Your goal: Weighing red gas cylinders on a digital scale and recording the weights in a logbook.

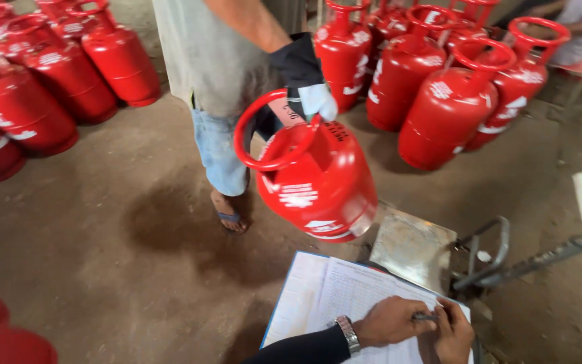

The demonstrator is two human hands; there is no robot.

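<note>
Left to right: a co-worker's gloved hand [311, 94] carries a tilted red steel gas cylinder [314, 178] above the metal scale platform [412, 246]; below, over the ruled paper ledger [331, 293], the person's left hand [392, 322] and right hand [454, 331] close together on a pen [426, 316].

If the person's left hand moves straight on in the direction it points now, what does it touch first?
Probably the right hand, which lies just ahead of the left hand on the ruled sheet; a pen sits between them.
</note>
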